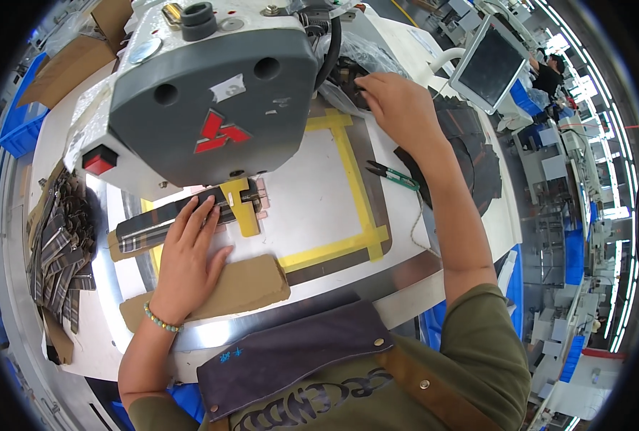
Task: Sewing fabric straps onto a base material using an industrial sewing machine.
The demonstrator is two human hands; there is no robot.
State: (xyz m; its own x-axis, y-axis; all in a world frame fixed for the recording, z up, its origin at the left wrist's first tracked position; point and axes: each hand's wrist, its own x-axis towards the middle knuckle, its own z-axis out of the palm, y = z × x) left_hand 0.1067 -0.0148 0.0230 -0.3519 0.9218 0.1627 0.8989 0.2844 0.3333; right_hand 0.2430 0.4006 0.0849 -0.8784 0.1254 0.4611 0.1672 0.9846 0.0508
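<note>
My left hand lies flat with its fingers stretched over a dark plaid fabric strip, pressing it down. One end of the strip reaches a yellow plate under the grey head of a sewing machine. Beyond the work area to the right, my right hand has its fingers drawn together at some small dark pieces beside a clear plastic bag. What sits between those fingertips is hidden. Green-handled thread snips rest near my right forearm.
Plaid pieces are heaped at the left. Cardboard lies in front of my left hand. Dark cut panels are stacked on the right, below a screen. Yellow tape frames the white work plate. A person is far off.
</note>
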